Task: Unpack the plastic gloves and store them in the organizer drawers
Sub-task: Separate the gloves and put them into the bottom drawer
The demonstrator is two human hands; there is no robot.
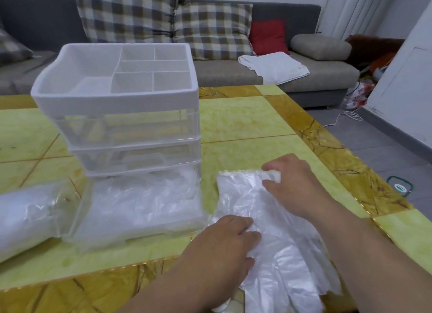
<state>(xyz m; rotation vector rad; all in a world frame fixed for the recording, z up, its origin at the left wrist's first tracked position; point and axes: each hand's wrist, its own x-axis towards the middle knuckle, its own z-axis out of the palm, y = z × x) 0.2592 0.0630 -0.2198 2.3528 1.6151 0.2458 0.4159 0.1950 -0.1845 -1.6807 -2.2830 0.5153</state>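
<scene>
A grey sofa runs across the back, carrying plaid cushions, a red cushion and a crumpled white cloth. In front of it lies the bench, its top patterned in yellow-green panels with gold veined borders.

On the left half of the bench stands the organizer. It has a white top tray split into several compartments, with clear drawers stacked below. The two upper drawers sit pushed in. The bottom drawer is pulled out toward the person and is filled with a pile of thin clear plastic.

Just to the left of that drawer, and touching its corner, lies a bulging clear pack of white plastic, on its side at the bench's edge.

To the right of the open drawer, a flat stack of plastic gloves lies on the bench, cuffs pointing away and fingers toward the person.

The right hand reaches over the far end of the stack. Its thumb and fingers are closed together, pinching a bunched bit of the cuff edge. The left hand sits at the stack's near left edge, fingers curled down and gripping the crinkled plastic there.
</scene>
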